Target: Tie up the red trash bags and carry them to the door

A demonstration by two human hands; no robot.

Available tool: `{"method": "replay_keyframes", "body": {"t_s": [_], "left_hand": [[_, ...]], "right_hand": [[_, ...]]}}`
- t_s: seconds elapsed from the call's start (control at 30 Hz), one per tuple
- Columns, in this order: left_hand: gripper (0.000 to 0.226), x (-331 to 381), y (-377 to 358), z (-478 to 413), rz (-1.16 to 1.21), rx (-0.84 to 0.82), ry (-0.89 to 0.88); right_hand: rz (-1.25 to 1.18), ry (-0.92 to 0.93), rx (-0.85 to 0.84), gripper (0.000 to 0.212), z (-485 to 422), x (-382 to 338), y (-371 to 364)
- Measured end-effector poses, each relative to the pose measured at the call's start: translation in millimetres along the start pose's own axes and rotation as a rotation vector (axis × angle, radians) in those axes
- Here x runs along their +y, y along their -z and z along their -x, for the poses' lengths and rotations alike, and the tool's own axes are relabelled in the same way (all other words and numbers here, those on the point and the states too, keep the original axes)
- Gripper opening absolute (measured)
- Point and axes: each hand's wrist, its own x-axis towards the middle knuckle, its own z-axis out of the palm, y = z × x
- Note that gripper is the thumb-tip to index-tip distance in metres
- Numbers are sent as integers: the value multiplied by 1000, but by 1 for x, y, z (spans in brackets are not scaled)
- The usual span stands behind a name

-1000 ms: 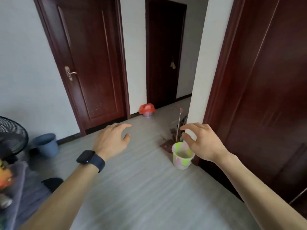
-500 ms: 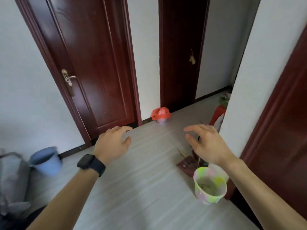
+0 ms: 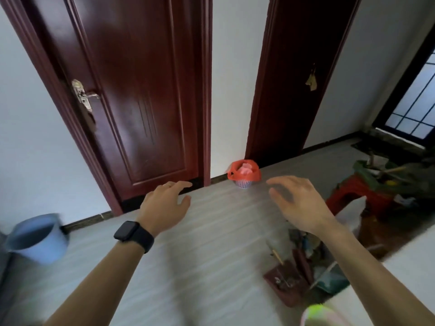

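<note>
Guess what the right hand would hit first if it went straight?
Probably the red trash bag by the wall; the right hand points there, though it looks far off.

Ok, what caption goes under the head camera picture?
Left hand and right hand, open and empty, stretch toward the red trash bag lining a small basket by the white wall.

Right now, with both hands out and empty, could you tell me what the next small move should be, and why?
Probably a step forward toward the red trash bag, lowering both hands to its rim. The left hand and right hand are open and hold nothing, and the bag sits open and untied over its basket by the wall, well beyond the hands.
</note>
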Motion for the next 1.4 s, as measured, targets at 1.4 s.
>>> {"method": "replay_keyframes", "body": {"t_s": [1.4], "left_hand": [[41, -114, -577, -1008, 99, -1083, 16]], "right_hand": [[-120, -1119, -146, 33, -689, 512, -467]]}}
